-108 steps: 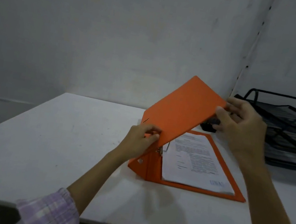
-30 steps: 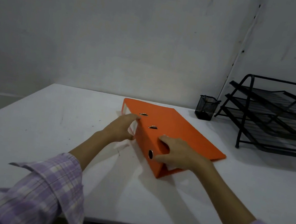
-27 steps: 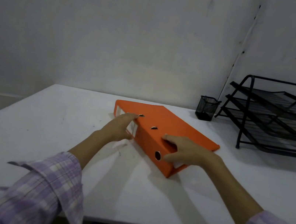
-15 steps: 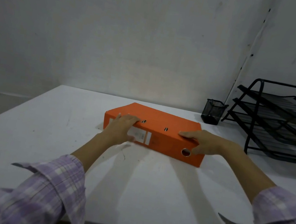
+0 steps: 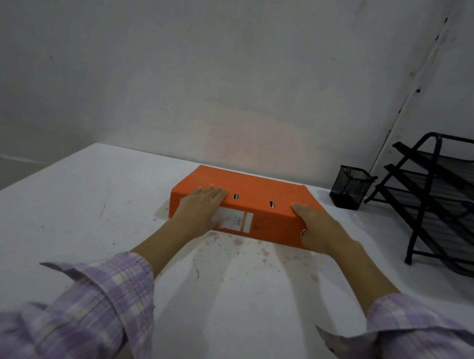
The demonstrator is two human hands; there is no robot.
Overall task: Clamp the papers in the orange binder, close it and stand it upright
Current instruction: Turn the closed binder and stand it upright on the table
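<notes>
orange binder (image 5: 253, 196) lies closed and flat on the white table (image 5: 36, 225), a little above the middle of the frame, with its spine turned toward the camera. the spine carries a white label (image 5: 234, 220) with an orange stripe at its right end, and two small metal slots (image 5: 253, 200) sit on the top cover just behind the spine edge.

both hands rest on the binder's near side. left hand (image 5: 200, 209) is at the left end of the spine, fingers laid flat and close together over the top edge, palm covering the left part of the label. right hand (image 5: 316, 230) is at the right end, fingers reaching over the top edge toward the right slot, the heel of the hand down against the spine's right corner. neither hand is closed around anything; they press flat against the binder from the front. whether the thumbs hook under the bottom edge cannot be told.

lilac checked sleeves (image 5: 91, 308) fill the lower left and lower right corners, cuffs loose.

black mesh pen cup (image 5: 349, 187) stands on the table to the right of the binder, apart from it. further right, at the frame's edge, is a black wire tray rack (image 5: 449, 203) with stacked slanted shelves. faint dark specks mark the tabletop just below the binder.
</notes>
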